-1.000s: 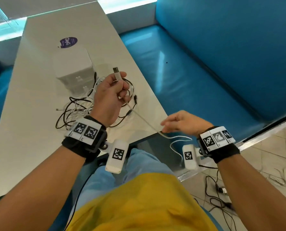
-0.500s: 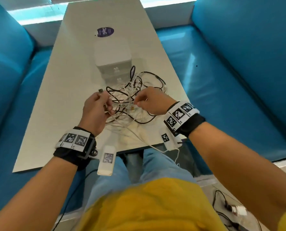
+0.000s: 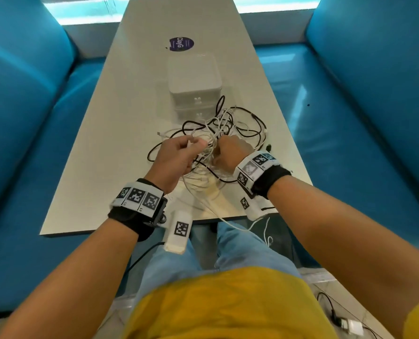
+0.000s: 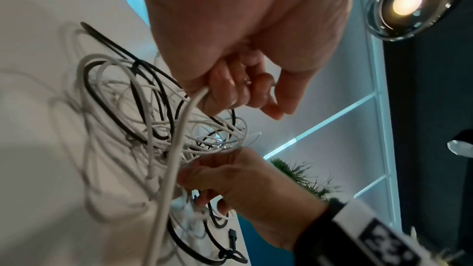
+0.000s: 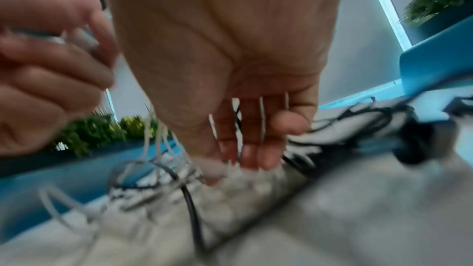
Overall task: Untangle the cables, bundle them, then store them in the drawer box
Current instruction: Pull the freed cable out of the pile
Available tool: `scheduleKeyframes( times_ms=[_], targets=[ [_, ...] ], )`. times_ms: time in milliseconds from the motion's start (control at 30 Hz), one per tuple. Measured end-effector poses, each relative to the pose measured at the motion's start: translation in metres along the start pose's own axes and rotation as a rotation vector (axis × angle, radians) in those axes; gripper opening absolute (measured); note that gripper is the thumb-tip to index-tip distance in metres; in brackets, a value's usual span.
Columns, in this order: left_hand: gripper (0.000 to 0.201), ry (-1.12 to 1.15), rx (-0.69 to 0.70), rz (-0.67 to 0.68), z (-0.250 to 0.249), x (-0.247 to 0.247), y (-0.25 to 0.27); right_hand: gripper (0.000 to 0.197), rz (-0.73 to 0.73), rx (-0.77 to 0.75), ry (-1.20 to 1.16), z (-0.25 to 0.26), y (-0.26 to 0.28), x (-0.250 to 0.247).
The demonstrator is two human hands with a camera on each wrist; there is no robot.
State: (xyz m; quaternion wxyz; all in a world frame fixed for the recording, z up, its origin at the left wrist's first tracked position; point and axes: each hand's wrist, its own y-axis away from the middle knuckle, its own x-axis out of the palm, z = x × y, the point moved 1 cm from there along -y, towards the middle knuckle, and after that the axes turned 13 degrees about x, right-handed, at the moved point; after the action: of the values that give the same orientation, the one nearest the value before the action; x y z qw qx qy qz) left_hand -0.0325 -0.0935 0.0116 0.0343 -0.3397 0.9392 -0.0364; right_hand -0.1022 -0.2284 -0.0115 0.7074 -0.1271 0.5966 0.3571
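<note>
A tangle of black and white cables [image 3: 237,123] lies on the table in front of the white drawer box [image 3: 194,80], whose drawers are closed. My left hand [image 3: 191,146] is at the tangle's left side, its fingers curled round a white cable [image 4: 179,139] that runs down toward the table edge. My right hand [image 3: 219,149] is in the middle of the tangle, fingers hooked into white strands [image 5: 261,120]. The hands almost touch. In the right wrist view the picture is blurred. A loop of the white cable [image 3: 255,226] hangs off the near edge.
The pale table [image 3: 101,152] is long and narrow, with blue benches [image 3: 350,143] on both sides. A purple sticker [image 3: 181,44] lies beyond the box. More wires and a charger [image 3: 350,326] lie on the floor at the lower right.
My right hand came up from beside the table edge into the tangle. My left hand lowered the white cable from above the pile down to it. The view turned left.
</note>
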Motion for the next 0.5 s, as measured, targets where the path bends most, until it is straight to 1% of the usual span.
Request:
scheduleKeyframes(
  times_ms=[33,100,200,300,367,400,467,500],
  targets=[
    [0.003,-0.028,0.042,0.011,-0.002,0.003,-0.001,0.019,-0.017,-0.028,-0.012,-0.001,0.001,-0.004],
    [0.015,-0.100,0.104,-0.006,-0.006,0.007,-0.007,0.012,-0.051,-0.096,-0.094,-0.004,0.004,-0.019],
    [0.033,-0.156,0.150,-0.026,-0.007,0.009,-0.017,0.010,-0.116,-0.184,-0.322,-0.005,0.016,-0.047],
    [0.041,-0.144,0.153,-0.054,-0.010,0.012,-0.023,0.008,-0.140,-0.242,-0.591,-0.005,0.025,-0.071],
    [0.037,-0.102,0.173,-0.046,-0.015,0.013,-0.026,0.009,-0.120,-0.256,-0.749,-0.003,0.024,-0.081],
    [0.031,-0.081,0.188,-0.034,-0.018,0.015,-0.027,0.008,-0.109,-0.268,-0.789,-0.003,0.023,-0.082],
    [0.017,-0.071,0.221,-0.002,-0.023,0.017,-0.027,0.002,-0.092,-0.293,-0.809,0.000,0.022,-0.083],
    [0.015,-0.083,0.241,0.010,-0.025,0.017,-0.027,0.005,-0.101,-0.297,-0.822,0.001,0.023,-0.083]
  ],
)
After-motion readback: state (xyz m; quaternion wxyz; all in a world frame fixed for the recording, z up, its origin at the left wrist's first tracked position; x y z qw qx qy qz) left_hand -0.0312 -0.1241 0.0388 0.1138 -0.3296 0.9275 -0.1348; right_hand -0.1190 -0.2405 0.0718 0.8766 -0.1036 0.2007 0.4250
